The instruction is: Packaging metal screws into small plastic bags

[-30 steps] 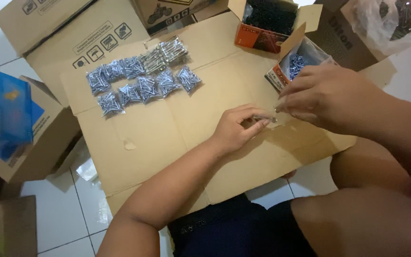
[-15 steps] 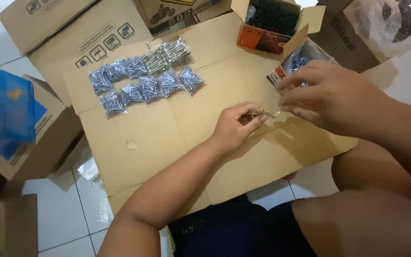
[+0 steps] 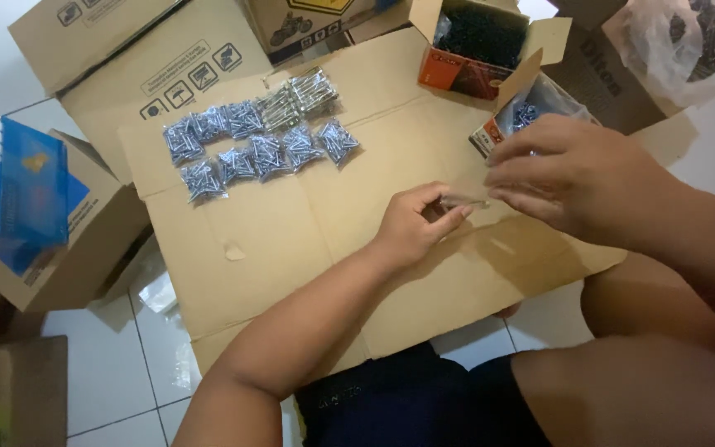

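Roughly a dozen little clear screw packets (image 3: 258,141) are already lined up in two rows near the far left corner of the flattened cardboard sheet (image 3: 291,248), so a fair batch is finished, though the open box of screws (image 3: 523,112) at the far right edge isn't empty. Left hand (image 3: 415,228) and right hand (image 3: 573,178) both pinch a small packet (image 3: 463,201) mid-sheet; it's thin, see-through and hard to make out.

Bare cardboard sheet (image 3: 291,240) lies open before me, left of my hands; packed screw bags (image 3: 254,141) crowd its far-left corner, open screw boxes (image 3: 490,58) block the far-right edge.
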